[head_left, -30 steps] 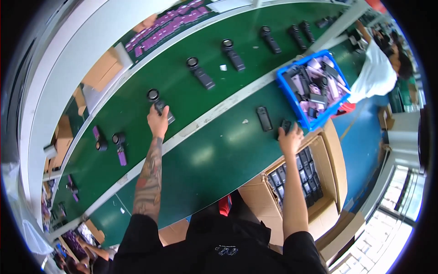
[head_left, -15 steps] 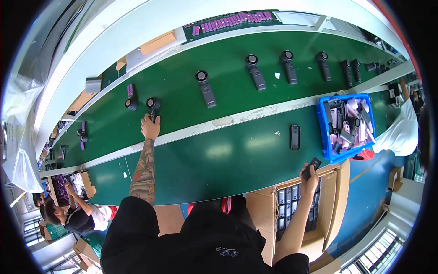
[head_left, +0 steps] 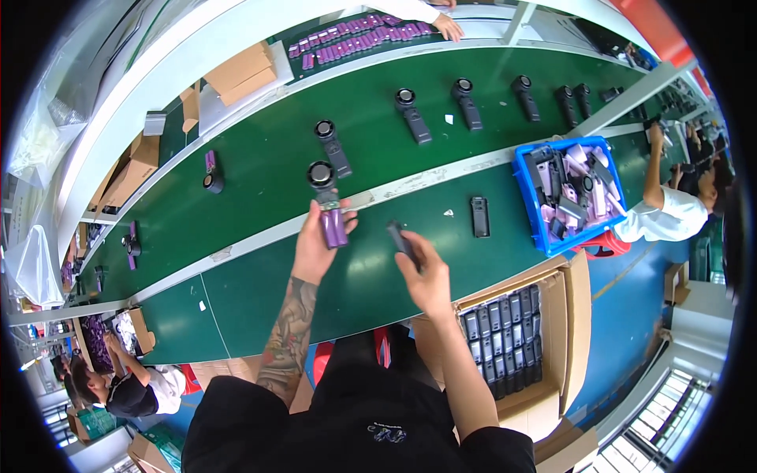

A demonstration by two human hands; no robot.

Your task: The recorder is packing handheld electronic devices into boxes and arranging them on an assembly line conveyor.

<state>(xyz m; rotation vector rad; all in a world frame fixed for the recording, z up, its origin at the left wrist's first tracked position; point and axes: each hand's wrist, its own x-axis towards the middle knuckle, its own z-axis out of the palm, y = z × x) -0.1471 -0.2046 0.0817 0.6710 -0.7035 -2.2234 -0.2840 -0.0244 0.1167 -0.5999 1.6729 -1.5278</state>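
As the fan (head_left: 332, 216) hovers near the pale rail (head_left: 410, 186), its purple core (head_left: 334, 232) bare, the left hand (head_left: 313, 252) has its fingers wrapped round it, and the right hand (head_left: 428, 280) pinches a dark shell (head_left: 400, 240) just beside it! Pairing shell with core looks like the step in hand (I see a gap between them); the next move would call for squaring the two up. Farther right, a spare shell (head_left: 480, 217) lies on the green surface (head_left: 363, 284), near the blue crate (head_left: 585, 236).

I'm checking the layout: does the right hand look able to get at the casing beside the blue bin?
Probably yes: the casing lies uncovered near the right hand, with nothing between, though that hand holds a dark part.
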